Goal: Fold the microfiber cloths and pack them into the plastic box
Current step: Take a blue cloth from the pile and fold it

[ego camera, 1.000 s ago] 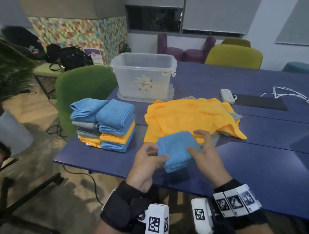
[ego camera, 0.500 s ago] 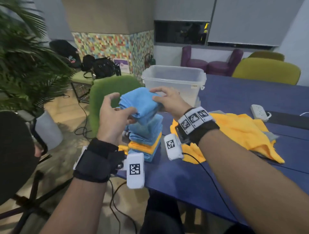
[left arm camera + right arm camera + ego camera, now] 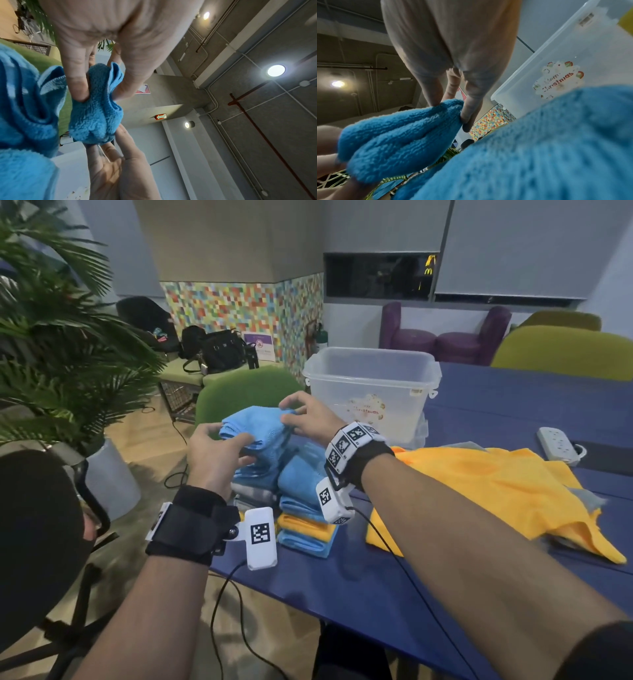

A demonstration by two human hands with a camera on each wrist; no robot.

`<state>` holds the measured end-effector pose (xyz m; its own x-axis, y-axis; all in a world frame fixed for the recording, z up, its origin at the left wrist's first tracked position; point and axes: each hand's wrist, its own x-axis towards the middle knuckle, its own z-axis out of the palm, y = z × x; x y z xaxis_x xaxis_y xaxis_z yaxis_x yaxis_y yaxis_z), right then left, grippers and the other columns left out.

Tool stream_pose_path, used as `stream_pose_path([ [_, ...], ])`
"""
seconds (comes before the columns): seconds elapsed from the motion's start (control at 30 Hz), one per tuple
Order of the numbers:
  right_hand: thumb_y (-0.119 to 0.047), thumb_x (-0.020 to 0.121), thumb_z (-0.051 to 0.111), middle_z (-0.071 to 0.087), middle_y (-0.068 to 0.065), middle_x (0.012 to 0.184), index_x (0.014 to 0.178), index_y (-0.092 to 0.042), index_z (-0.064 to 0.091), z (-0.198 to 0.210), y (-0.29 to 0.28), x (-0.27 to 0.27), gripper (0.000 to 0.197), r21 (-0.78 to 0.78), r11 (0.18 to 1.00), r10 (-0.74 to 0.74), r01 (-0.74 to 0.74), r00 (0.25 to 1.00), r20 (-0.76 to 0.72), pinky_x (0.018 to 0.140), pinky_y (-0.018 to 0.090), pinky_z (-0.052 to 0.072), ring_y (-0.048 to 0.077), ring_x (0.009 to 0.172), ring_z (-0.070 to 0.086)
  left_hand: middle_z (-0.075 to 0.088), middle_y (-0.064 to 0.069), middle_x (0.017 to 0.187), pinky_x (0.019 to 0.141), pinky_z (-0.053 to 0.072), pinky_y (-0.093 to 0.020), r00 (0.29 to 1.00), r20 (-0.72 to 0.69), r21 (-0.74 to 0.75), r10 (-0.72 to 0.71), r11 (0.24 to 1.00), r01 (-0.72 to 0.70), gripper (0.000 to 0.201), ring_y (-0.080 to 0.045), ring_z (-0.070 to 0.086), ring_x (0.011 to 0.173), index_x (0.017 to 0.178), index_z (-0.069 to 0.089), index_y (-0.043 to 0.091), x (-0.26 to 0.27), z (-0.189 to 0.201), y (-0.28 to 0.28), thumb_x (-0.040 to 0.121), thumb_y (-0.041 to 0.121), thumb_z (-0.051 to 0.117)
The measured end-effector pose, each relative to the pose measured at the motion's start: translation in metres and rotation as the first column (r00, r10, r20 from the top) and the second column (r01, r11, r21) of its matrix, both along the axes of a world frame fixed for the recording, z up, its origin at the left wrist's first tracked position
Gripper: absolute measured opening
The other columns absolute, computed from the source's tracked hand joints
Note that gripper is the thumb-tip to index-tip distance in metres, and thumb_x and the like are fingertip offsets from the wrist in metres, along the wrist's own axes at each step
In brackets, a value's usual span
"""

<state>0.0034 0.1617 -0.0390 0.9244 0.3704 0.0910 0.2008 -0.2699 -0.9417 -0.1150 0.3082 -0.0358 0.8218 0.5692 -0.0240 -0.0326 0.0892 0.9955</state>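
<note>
We see a folded light-blue microfiber cloth (image 3: 255,428) held up by both of our hands above the left of two stacks of folded cloths (image 3: 301,501) near the left edge of the dark blue surface (image 3: 359,587). It is a thick, plush bundle of several layers, its looped pile fuzzy and its rounded fold edges showing at the near side; in the left wrist view (image 3: 97,115) a thin stitched hem curls out beside the thumb. Our left hand (image 3: 212,455) grips the near end, with its fingers (image 3: 75,75) curled round the bundle and pinching it against the thumb. Our right hand (image 3: 308,419) holds the far end, and its fingers (image 3: 471,108) pinch a corner of the cloth (image 3: 399,140) from above. Whether the cloth's underside touches the stack beneath it we cannot tell. The stacks are made of blue, grey and yellow-orange folded cloths, the right one showing blue on top, an orange layer lower down and blue at the bottom. Behind them stands the clear, lidless plastic box (image 3: 370,392) with a round Christmas sticker on its near wall. To the right lies a loose pile of unfolded yellow-orange cloths (image 3: 496,487) with grey ones peeking from under it, and a white power strip (image 3: 560,445) rests beyond.
</note>
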Motion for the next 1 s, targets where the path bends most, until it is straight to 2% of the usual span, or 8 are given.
stream_pose_path([
  [0.13, -0.019, 0.091, 0.069, 0.061, -0.001, 0.088, 0.111, -0.017, 0.069, -0.004, 0.007, 0.002, 0.020, -0.191, 0.982, 0.025, -0.009, 0.996, 0.081, 0.079, 0.036, 0.056, 0.017, 0.080, 0.062, 0.071, -0.018, 0.104, 0.058, 0.062, -0.030, 0.998, -0.053, 0.023, 0.040, 0.999, -0.039, 0.047, -0.023, 0.074, 0.071, 0.119, 0.054, 0.009, 0.010, -0.014, 0.013, 0.081, -0.002, 0.078],
  [0.27, -0.024, 0.090, 0.071, 0.061, -0.003, 0.100, 0.115, -0.020, 0.071, -0.013, 0.008, 0.002, 0.026, -0.441, 0.898, 0.055, 0.010, 0.989, 0.135, 0.092, 0.031, 0.050, 0.019, 0.102, 0.063, 0.068, -0.018, 0.117, 0.082, 0.062, -0.048, 0.976, -0.214, 0.297, 0.045, 0.955, 0.021, 0.068, -0.030, 0.073, 0.094, 0.117, 0.056, 0.015, 0.013, -0.027, 0.018, 0.059, 0.029, 0.089],
  [0.4, -0.024, 0.092, 0.069, 0.063, 0.001, 0.108, 0.120, -0.018, 0.069, -0.016, 0.007, -0.003, 0.028, -0.500, 0.866, 0.065, 0.013, 0.988, 0.140, 0.083, 0.022, 0.041, 0.021, 0.111, 0.062, 0.034, -0.020, 0.153, 0.115, 0.032, -0.053, 0.964, -0.228, 0.817, 0.137, 0.566, 0.112, 0.076, -0.042, 0.034, 0.139, 0.149, 0.044, 0.018, 0.011, -0.035, 0.010, 0.081, 0.029, 0.076],
  [0.53, -0.024, 0.095, 0.065, 0.066, 0.006, 0.124, 0.124, -0.017, 0.067, -0.015, 0.007, -0.006, 0.031, -0.541, 0.841, 0.081, 0.002, 0.988, 0.128, 0.089, 0.025, 0.044, 0.022, 0.115, 0.061, 0.014, -0.009, 0.171, 0.122, 0.005, -0.066, 0.963, -0.264, 0.941, -0.056, 0.203, 0.270, 0.049, -0.038, 0.003, 0.157, 0.148, 0.051, 0.022, 0.014, -0.042, 0.006, 0.099, 0.017, 0.049],
  [0.63, -0.022, 0.095, 0.063, 0.066, 0.006, 0.127, 0.126, -0.016, 0.066, -0.016, 0.005, -0.007, 0.032, -0.581, 0.814, 0.085, 0.000, 0.989, 0.118, 0.089, 0.023, 0.041, 0.020, 0.119, 0.060, 0.028, -0.011, 0.166, 0.119, 0.022, -0.063, 0.896, -0.417, 0.876, -0.154, 0.196, 0.441, 0.056, -0.034, 0.021, 0.152, 0.148, 0.049, 0.012, 0.013, -0.045, 0.007, 0.100, 0.031, 0.028],
  [0.73, -0.022, 0.094, 0.062, 0.065, 0.006, 0.127, 0.128, -0.016, 0.064, -0.023, 0.002, -0.010, 0.034, -0.591, 0.806, 0.079, -0.008, 0.992, 0.094, 0.086, 0.021, 0.039, 0.021, 0.119, 0.059, 0.035, -0.015, 0.161, 0.112, 0.034, -0.056, 0.890, -0.427, 0.879, -0.160, 0.157, 0.450, 0.076, -0.033, 0.036, 0.140, 0.146, 0.049, 0.010, 0.012, -0.055, 0.009, 0.086, 0.041, 0.014],
  [0.87, -0.023, 0.093, 0.062, 0.065, 0.008, 0.125, 0.129, -0.019, 0.061, -0.031, 0.002, -0.013, 0.036, -0.604, 0.797, 0.071, -0.001, 0.993, 0.091, 0.087, 0.025, 0.042, 0.023, 0.116, 0.060, 0.034, -0.017, 0.162, 0.114, 0.034, -0.055, 0.876, -0.456, 0.869, -0.153, 0.135, 0.476, 0.080, -0.036, 0.035, 0.141, 0.146, 0.048, 0.010, 0.013, -0.069, 0.010, 0.085, 0.044, 0.010],
  [1.0, -0.022, 0.094, 0.060, 0.066, 0.010, 0.122, 0.126, -0.018, 0.061, -0.027, 0.004, -0.015, 0.032, -0.565, 0.825, 0.048, 0.015, 0.994, 0.096, 0.084, 0.025, 0.041, 0.024, 0.113, 0.061, 0.040, -0.022, 0.158, 0.121, 0.025, -0.042, 0.895, -0.396, 0.864, -0.206, 0.248, 0.439, 0.072, -0.034, 0.037, 0.144, 0.146, 0.053, 0.006, 0.012, -0.057, 0.009, 0.088, 0.034, 0.019],
])
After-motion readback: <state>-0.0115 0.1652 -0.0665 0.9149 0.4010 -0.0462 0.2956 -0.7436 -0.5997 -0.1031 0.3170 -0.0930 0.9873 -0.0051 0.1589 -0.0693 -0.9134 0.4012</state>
